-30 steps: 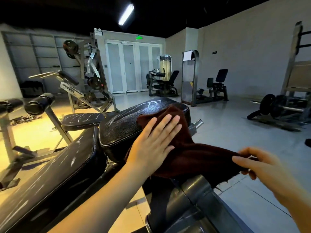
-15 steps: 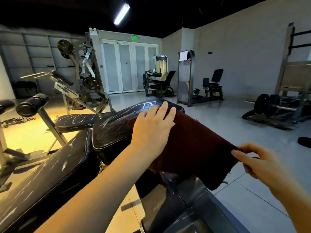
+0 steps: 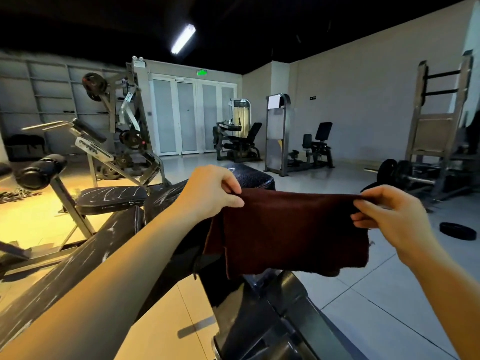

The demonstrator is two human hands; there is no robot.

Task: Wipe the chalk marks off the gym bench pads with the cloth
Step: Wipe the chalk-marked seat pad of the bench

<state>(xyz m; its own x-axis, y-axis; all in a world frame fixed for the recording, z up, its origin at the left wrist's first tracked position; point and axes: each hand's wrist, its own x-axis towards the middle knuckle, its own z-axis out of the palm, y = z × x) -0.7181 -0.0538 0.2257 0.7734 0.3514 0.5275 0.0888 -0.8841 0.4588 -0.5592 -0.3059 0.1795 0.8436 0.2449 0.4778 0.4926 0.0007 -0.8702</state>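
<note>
A dark maroon cloth (image 3: 293,232) hangs stretched in the air between my hands. My left hand (image 3: 210,190) pinches its upper left corner, and my right hand (image 3: 389,216) pinches its upper right corner. Behind the cloth, the black padded bench top (image 3: 254,176) shows only at its far end. A long black pad (image 3: 78,266) streaked with white chalk slopes down to the lower left. A smaller seat pad (image 3: 111,197) with curved chalk marks sits to the left.
A roller pad on a metal post (image 3: 39,172) stands at the left. A plate-loaded machine (image 3: 122,141) is behind it. A loose weight plate (image 3: 457,231) lies on the floor at the right, near a barbell rack (image 3: 436,141). Grey tiled floor lies to the right.
My left hand came off the bench pad and took the cloth's corner. Both hands raised the cloth off the pad and spread it flat in the air.
</note>
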